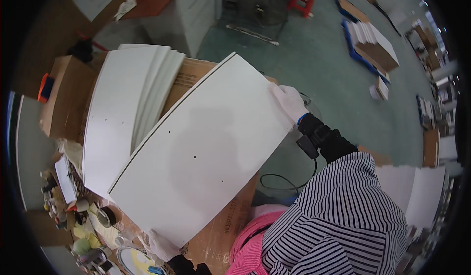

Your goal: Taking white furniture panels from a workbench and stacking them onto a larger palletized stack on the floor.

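Note:
A long white panel [211,142] lies slantwise before me, with a dark groove along its far long edge and three small holes in its face. My right hand [292,102], in a white glove, grips the panel's right end, its fingers partly hidden beyond the edge. At the near left end, my gloved left hand [161,245] closes on the panel's corner. Beyond the panel, several more white panels [120,98] are stacked and fanned out. Brown cardboard [230,226] with printing shows underneath.
Left of the panel are a tape roll [106,216], a round tub [135,261] and several bottles and cans. A cardboard box [66,98] stands at far left. Across the green floor are stacked boards [375,44] on a blue pallet and a red stool [301,1]. A cable [279,189] hangs near my right arm.

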`<move>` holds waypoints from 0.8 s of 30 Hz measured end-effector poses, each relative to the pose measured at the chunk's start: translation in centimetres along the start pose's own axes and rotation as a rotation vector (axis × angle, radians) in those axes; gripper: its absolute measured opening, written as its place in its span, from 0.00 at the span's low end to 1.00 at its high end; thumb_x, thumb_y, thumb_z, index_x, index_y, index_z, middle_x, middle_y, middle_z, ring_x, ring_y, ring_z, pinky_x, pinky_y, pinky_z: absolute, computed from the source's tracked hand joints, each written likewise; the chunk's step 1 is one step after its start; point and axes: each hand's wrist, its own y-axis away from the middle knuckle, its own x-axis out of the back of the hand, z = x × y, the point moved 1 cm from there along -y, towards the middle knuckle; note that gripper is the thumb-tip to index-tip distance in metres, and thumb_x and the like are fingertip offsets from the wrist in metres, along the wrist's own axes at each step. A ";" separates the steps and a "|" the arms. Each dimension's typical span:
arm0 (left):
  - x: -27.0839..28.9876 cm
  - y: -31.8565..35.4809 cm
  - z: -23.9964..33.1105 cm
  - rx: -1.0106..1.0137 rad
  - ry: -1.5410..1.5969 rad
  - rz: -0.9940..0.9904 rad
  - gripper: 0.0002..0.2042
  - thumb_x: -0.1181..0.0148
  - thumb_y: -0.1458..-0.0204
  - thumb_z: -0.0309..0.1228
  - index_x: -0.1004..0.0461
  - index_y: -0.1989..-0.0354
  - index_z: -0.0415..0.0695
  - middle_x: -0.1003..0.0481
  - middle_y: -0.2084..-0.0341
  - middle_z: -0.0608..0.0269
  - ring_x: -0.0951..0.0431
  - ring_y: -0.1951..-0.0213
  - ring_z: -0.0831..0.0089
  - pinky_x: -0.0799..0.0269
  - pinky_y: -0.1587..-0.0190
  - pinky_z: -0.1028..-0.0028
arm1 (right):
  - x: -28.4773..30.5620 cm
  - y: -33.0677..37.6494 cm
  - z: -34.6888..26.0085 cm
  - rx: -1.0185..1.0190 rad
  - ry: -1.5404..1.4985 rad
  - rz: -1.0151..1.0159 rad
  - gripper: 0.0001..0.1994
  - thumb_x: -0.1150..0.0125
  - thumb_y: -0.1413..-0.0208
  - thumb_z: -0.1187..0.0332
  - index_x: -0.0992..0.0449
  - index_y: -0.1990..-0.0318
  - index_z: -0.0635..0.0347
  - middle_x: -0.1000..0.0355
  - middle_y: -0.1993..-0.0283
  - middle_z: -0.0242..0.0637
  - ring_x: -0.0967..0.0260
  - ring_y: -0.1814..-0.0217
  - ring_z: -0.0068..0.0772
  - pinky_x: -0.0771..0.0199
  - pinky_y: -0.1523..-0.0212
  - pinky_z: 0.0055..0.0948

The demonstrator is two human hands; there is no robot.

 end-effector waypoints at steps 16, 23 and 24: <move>-9.1 14.4 1.6 -0.283 -0.531 -0.610 0.20 0.51 0.39 0.40 0.24 0.61 0.31 0.23 0.68 0.54 0.24 0.64 0.65 0.26 0.60 0.68 | 17.1 42.6 23.5 -0.411 -0.138 0.704 0.27 0.56 0.40 0.49 0.24 0.68 0.68 0.29 0.66 0.60 0.32 0.60 0.61 0.34 0.59 0.45; -19.5 24.2 -0.5 -0.243 -0.696 -0.882 0.18 0.46 0.43 0.35 0.25 0.53 0.31 0.22 0.61 0.52 0.24 0.60 0.64 0.27 0.55 0.73 | 20.3 52.3 32.4 -0.701 -0.296 0.927 0.25 0.52 0.42 0.50 0.28 0.75 0.68 0.32 0.77 0.44 0.35 0.72 0.38 0.38 0.67 0.36; -20.9 24.1 -1.6 -0.258 -0.693 -0.887 0.18 0.46 0.43 0.35 0.25 0.53 0.31 0.22 0.61 0.52 0.24 0.60 0.64 0.27 0.55 0.73 | 20.7 53.0 33.9 -0.701 -0.342 0.993 0.24 0.51 0.41 0.51 0.31 0.76 0.67 0.37 0.81 0.36 0.41 0.75 0.28 0.41 0.69 0.32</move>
